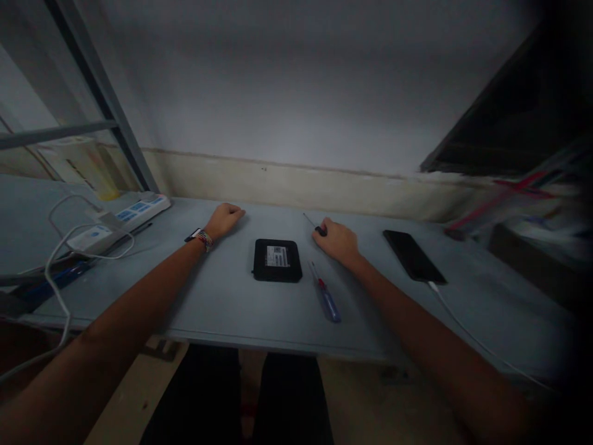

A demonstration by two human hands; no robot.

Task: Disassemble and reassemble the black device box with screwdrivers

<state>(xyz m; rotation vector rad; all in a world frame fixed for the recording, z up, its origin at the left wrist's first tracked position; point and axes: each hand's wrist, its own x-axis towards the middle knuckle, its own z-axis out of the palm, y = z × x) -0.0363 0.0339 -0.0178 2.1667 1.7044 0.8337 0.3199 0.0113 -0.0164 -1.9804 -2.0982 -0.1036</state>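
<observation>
Two hands rest on the tabletop [222, 303], both yours, one on each side of a black box [277, 260]. Your left hand [225, 219] lies beyond the box and to its left. It is curled into a loose fist with the knuckles up, and nothing shows inside it. A wristband [200, 237] sits at that wrist.

Your right hand [337, 240] lies to the right of the box, near it but apart from it. It grips a thin screwdriver [319, 230] by the dark handle. The slim shaft sticks out past your fingers, slanting left toward the wall. You cannot tell whether its tip touches the tabletop.

The box lies flat between your forearms, with a pale label facing up. A blue screwdriver [327, 298] lies loose just right of the box, on the near side of your right hand. Its tip points toward that hand and its blue handle points toward you.

A phone [414, 255] with a dark screen lies flat, well apart from your right hand on its right. A white cable [463, 330] is plugged into its near end and trails along the tabletop toward the right. A power strip [121, 220] sits at the far left, with a white cord [58, 272] looping off that edge.
</observation>
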